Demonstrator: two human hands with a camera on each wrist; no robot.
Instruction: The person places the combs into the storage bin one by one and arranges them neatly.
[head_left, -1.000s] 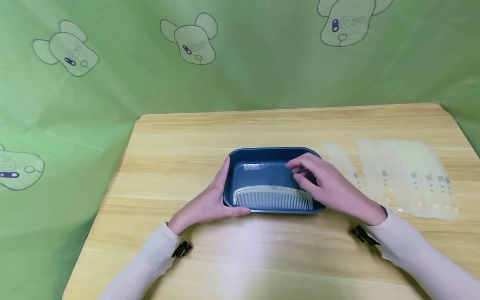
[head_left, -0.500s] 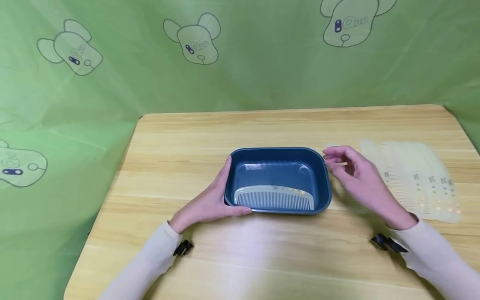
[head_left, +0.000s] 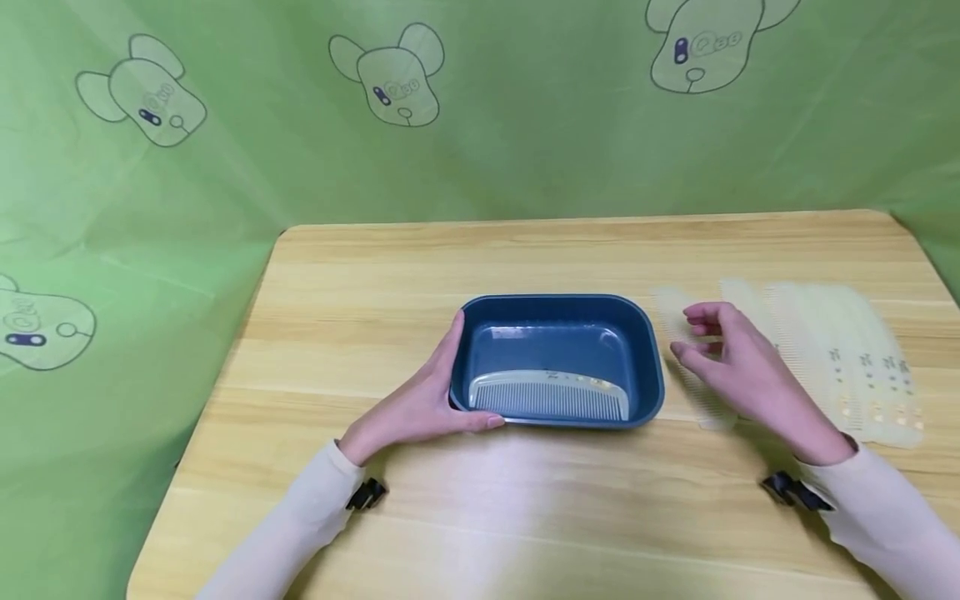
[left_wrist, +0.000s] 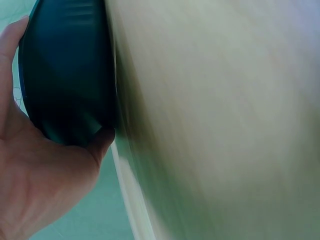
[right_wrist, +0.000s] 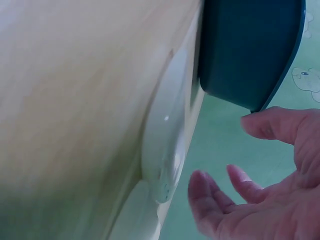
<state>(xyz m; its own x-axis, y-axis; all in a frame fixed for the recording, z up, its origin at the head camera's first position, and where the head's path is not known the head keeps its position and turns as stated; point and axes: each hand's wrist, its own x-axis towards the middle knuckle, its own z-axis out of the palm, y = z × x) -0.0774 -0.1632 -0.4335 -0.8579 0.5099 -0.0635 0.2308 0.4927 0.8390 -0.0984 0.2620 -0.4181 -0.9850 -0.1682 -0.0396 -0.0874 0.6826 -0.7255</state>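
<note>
A blue rectangular tub (head_left: pixel 540 350) stands on the table, with one pale comb (head_left: pixel 551 397) lying along its front inside wall, teeth towards the front. My left hand (head_left: pixel 412 408) grips the tub's left end, thumb along the front side and fingers at the far left corner; the left wrist view shows this hand (left_wrist: pixel 45 170) spanning the tub. Just right of the tub my right hand (head_left: pixel 742 367) hovers over a pale translucent comb (head_left: pixel 671 307), partly hiding it. In the right wrist view, a gap separates the thumb and fingers of this hand (right_wrist: pixel 270 175), with nothing between them.
Several more pale combs (head_left: pixel 825 333) lie overlapping in a fan on the right of the wooden table (head_left: pixel 525 517). A green cloth (head_left: pixel 510 150) with printed animal heads hangs behind the table and along its left side.
My right hand has moved right, from over the tub's right end to above the nearest loose comb. My left hand keeps its grip on the tub, and the comb inside lies unmoved.
</note>
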